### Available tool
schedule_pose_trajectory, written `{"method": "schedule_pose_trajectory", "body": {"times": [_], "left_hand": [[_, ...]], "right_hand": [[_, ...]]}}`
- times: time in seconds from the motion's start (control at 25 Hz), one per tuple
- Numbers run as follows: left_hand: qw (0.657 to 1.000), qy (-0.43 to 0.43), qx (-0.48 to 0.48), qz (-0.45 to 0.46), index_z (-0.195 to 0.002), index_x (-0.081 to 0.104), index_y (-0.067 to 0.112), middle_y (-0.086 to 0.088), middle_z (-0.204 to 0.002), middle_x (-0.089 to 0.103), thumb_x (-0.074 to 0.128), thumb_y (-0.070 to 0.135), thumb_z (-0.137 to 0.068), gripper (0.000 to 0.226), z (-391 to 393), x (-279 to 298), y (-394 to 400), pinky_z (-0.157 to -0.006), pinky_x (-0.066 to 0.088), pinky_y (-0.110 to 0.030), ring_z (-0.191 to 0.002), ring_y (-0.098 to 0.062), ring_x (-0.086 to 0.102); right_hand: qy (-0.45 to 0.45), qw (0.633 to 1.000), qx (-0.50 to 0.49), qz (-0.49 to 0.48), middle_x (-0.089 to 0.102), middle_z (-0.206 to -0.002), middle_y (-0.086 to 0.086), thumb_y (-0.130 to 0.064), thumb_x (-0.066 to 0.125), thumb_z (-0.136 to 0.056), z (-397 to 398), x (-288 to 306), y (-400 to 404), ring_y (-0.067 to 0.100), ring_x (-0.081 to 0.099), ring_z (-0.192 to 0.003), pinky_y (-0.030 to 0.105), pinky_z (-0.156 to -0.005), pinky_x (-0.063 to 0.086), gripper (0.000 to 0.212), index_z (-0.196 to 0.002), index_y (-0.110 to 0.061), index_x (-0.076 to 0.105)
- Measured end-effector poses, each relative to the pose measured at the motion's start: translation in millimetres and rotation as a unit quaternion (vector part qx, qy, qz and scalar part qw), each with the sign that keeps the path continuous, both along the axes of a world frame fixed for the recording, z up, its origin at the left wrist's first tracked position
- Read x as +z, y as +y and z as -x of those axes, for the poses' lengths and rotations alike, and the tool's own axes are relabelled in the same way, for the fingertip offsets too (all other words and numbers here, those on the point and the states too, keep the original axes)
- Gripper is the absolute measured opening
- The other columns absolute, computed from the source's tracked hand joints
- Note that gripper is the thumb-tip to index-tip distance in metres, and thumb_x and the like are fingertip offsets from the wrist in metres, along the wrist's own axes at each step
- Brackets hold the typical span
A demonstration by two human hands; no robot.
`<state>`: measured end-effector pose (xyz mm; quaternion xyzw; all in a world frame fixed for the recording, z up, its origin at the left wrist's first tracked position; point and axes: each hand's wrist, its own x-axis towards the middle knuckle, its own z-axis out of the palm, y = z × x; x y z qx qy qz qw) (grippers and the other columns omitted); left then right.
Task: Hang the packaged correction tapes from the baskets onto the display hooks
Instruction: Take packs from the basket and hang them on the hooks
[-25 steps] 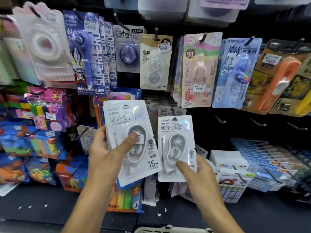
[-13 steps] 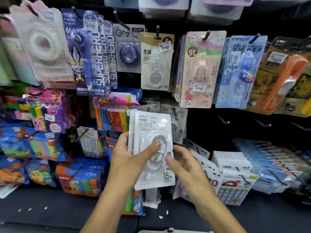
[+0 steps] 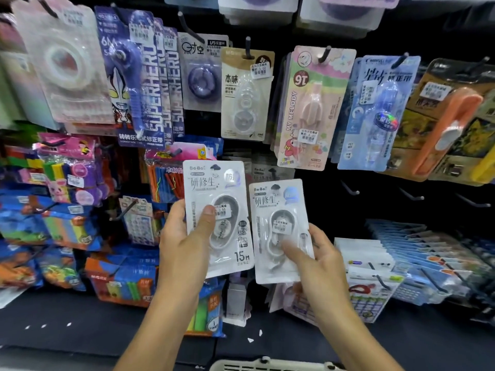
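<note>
Head view shows two white blister-carded correction tape packs, one in each of my hands, raised in front of the black display board. Left hand [image 3: 184, 236] grips the larger 15M pack [image 3: 218, 218], thumb curled across the clear bubble and fingers behind the card's left edge. Right hand [image 3: 318, 263] pinches the smaller pack [image 3: 280, 231] low at its right edge. Both should be light, stiff at the card, slick on the plastic, so I would keep holding low and leave the top hang-hole free. Bare hooks [image 3: 351, 189] stand out from the board to the right.
</note>
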<state>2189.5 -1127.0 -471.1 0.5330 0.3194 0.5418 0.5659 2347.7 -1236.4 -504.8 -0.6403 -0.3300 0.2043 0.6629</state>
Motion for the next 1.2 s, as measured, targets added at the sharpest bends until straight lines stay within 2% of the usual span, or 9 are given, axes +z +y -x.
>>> {"method": "schedule_pose_trajectory", "body": {"times": [0.2,0.4,0.52,0.6,0.72,0.8,0.92,1.08,1.2], "left_hand": [[1.000,0.008,0.009,0.017,-0.097,0.072,0.046,0.016,-0.105,0.078,0.062,0.027,-0.102,0.022,-0.1,-0.2,3.7,-0.082,0.057,-0.037,-0.099,-0.011,0.075],[0.998,0.067,-0.005,-0.011,-0.085,0.069,0.043,0.013,-0.096,0.079,0.053,0.019,-0.106,0.036,-7.2,-4.8,8.2,-0.081,0.058,-0.040,-0.093,-0.016,0.075],[0.998,0.065,-0.005,0.007,-0.081,0.068,0.045,0.014,-0.094,0.079,0.052,0.017,-0.107,0.042,-16.6,-5.9,13.5,-0.077,0.058,-0.033,-0.091,-0.014,0.075],[0.998,0.059,-0.034,0.002,-0.080,0.069,0.045,0.015,-0.092,0.079,0.052,0.015,-0.107,0.044,-22.3,-3.0,14.6,-0.067,0.055,-0.023,-0.085,-0.008,0.075],[0.987,0.115,-0.075,-0.088,-0.086,0.072,0.042,0.008,-0.098,0.076,0.058,0.022,-0.103,0.030,-35.4,4.9,10.4,-0.075,0.054,-0.029,-0.091,-0.010,0.072],[0.941,0.244,-0.020,-0.233,-0.105,0.073,0.035,0.009,-0.114,0.063,0.061,0.040,-0.095,0.016,-39.2,10.3,11.1,-0.087,0.046,-0.031,-0.105,-0.011,0.056],[0.869,0.370,0.059,-0.323,-0.139,0.060,0.026,0.007,-0.151,0.045,0.059,0.048,-0.092,0.052,-34.8,17.9,18.3,-0.108,0.035,-0.042,-0.129,-0.014,0.034],[0.880,0.380,0.003,-0.284,-0.158,0.034,0.034,0.014,-0.164,0.032,0.063,0.034,-0.098,0.066,-26.3,13.4,24.6,-0.119,0.023,-0.036,-0.146,-0.009,0.023],[0.889,0.363,-0.023,-0.279,-0.160,0.025,0.039,0.017,-0.165,0.029,0.062,0.031,-0.099,0.072,-24.7,10.0,26.8,-0.115,0.021,-0.027,-0.146,-0.005,0.024]], "right_hand": [[-0.019,0.994,-0.075,0.079,0.059,-0.130,-0.016,-0.041,0.070,-0.087,-20.5,9.4,53.5,0.018,0.060,-0.113,0.044,-0.098,0.050,0.053,-0.138,-0.038,0.053],[-0.038,0.975,-0.101,0.195,0.057,-0.140,0.010,-0.047,0.067,-0.090,-50.1,18.2,98.3,0.031,0.063,-0.103,0.040,-0.083,0.057,0.069,-0.149,-0.022,0.042],[-0.106,0.963,-0.100,0.228,0.045,-0.150,0.009,-0.059,0.063,-0.088,-39.0,11.0,84.4,0.031,0.052,-0.130,0.042,-0.101,0.046,0.076,-0.150,-0.027,0.034],[-0.056,0.997,0.012,0.058,0.058,-0.139,0.000,-0.064,0.066,-0.082,-17.9,4.7,53.0,0.019,0.060,-0.121,0.036,-0.095,0.051,0.053,-0.130,-0.047,0.051],[0.076,0.971,0.218,-0.068,0.074,-0.119,0.009,-0.032,0.085,-0.078,7.0,-2.4,15.5,0.024,0.072,-0.106,0.028,-0.079,0.059,0.049,-0.122,-0.035,0.063],[0.070,0.982,0.155,-0.077,0.077,-0.108,0.007,-0.013,0.080,-0.084,8.2,-1.9,6.3,0.020,0.076,-0.090,0.027,-0.067,0.060,0.039,-0.115,-0.033,0.069],[0.090,0.991,0.099,-0.019,0.078,-0.093,0.009,-0.002,0.064,-0.094,2.6,2.4,-6.2,0.021,0.069,-0.060,0.027,-0.046,0.053,0.029,-0.116,-0.021,0.068],[0.045,0.997,0.056,0.038,0.079,-0.091,0.004,-0.009,0.062,-0.098,-2.5,11.3,-11.3,0.045,0.055,-0.058,0.033,-0.048,0.044,0.030,-0.107,-0.037,0.069],[0.023,0.999,-0.005,0.041,0.078,-0.083,0.002,-0.010,0.065,-0.095,-17.7,19.4,22.6,0.023,0.059,-0.048,0.028,-0.038,0.042,0.026,-0.115,-0.027,0.065]]}}
